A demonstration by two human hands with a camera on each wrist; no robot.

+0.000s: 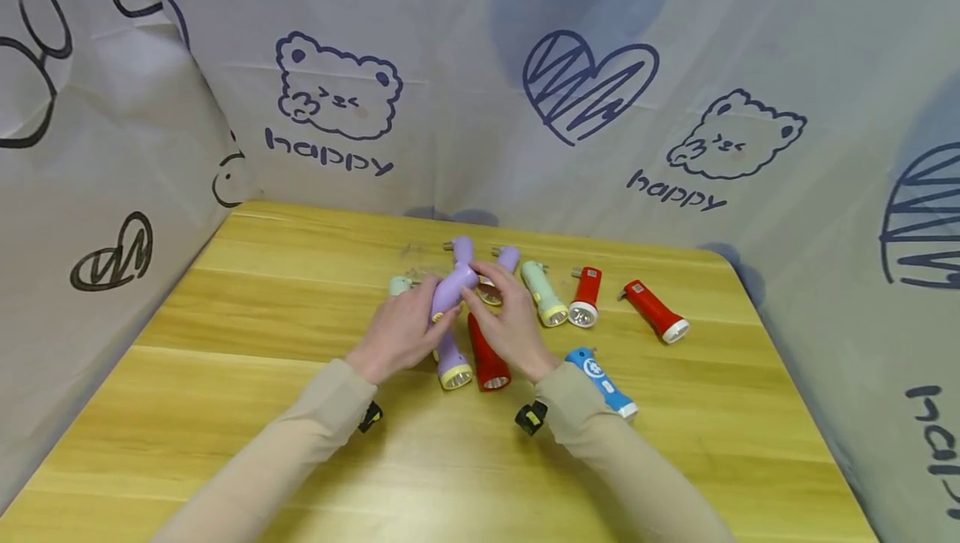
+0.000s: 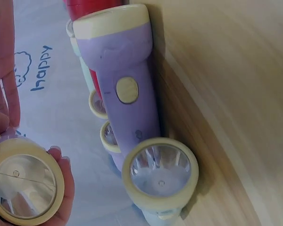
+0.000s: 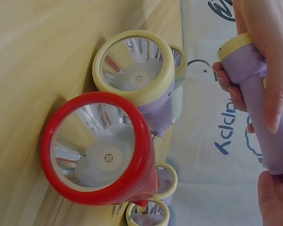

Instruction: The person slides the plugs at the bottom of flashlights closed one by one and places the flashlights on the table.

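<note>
My left hand (image 1: 401, 326) grips a purple flashlight (image 1: 450, 291) with a yellow rim, fingers wrapped round its body near the lens end. In the right wrist view this held flashlight (image 3: 257, 99) tilts, lens end up, with the left thumb along its side. At its tail, my right hand (image 1: 513, 322) has thumb and forefinger on either side. The left wrist view looks into its round clear lens (image 2: 26, 183). Under the hands lie another purple flashlight (image 1: 452, 362) and a red flashlight (image 1: 489, 360), both partly covered.
Beyond the hands lie two purple flashlights (image 1: 508, 258). To the right are a mint flashlight (image 1: 543, 291), two red flashlights (image 1: 654, 310) and a blue flashlight (image 1: 602, 382). Another mint flashlight (image 1: 401, 285) shows behind the left hand. A printed cloth (image 1: 450, 110) hangs behind the wooden table (image 1: 247, 310).
</note>
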